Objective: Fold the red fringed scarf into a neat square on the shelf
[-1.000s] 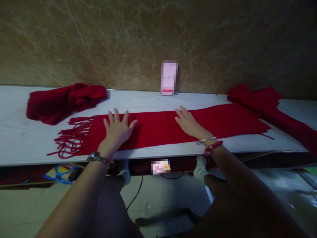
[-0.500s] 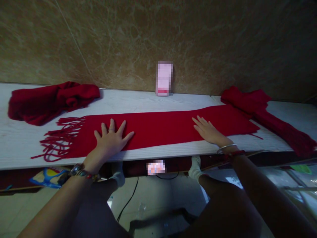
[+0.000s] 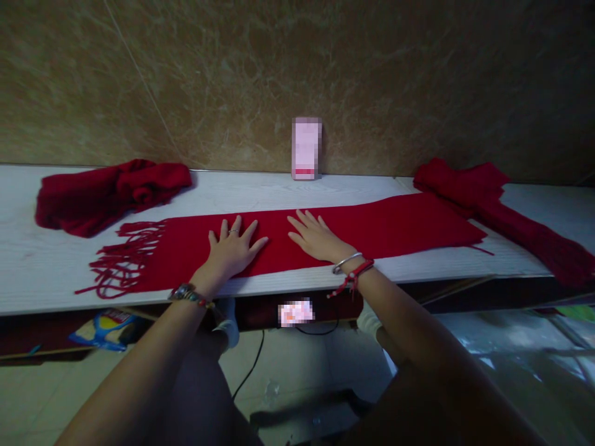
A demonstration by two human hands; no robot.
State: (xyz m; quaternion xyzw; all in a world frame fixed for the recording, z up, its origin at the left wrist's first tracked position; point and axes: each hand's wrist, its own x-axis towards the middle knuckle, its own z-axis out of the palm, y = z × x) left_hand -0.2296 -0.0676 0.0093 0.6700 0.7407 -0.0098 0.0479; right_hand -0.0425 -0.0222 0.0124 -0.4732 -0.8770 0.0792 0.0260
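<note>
On white tabletop (image 3: 232,191), shows red scarf (image 3: 390,226) flat beneath widely spread, empty fingers of left hand (image 3: 231,253) and right hand (image 3: 320,240).

Right hand (image 3: 318,240) moved inward over red scarf (image 3: 381,226), now closer to left hand (image 3: 232,251), also shifted inward.

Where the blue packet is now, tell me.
In the head view, the blue packet is at the lower left, on the dark ledge below the front edge of the white tabletop, left of the left forearm.
</note>
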